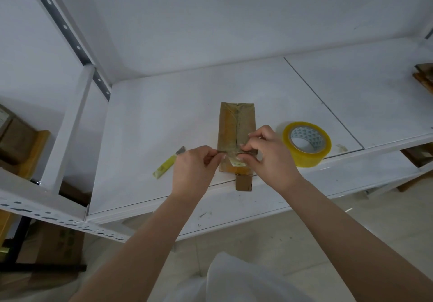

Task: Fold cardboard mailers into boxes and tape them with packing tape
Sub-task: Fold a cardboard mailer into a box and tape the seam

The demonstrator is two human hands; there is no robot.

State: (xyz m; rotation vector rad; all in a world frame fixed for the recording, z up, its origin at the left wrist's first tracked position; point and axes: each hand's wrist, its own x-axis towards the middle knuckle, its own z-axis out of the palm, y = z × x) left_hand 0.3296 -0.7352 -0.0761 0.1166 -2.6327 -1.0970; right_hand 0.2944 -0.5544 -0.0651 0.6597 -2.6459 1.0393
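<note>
A narrow brown cardboard box (236, 125) lies on the white shelf (164, 118), its top seam covered with shiny tape and a small flap hanging over the shelf's front edge. A strip of clear tape (230, 152) runs across the box near its front end. My left hand (194, 170) pinches the strip's left end at the box's left side. My right hand (267, 151) pinches the strip on top of the box, toward its right side. A yellowish roll of packing tape (307, 143) lies flat just right of the box.
A yellow-handled utility knife (168, 163) lies left of my left hand. A white shelf upright (70, 123) rises at the left, with cardboard boxes (21, 147) stacked behind it. More brown items (424, 76) sit at the far right edge.
</note>
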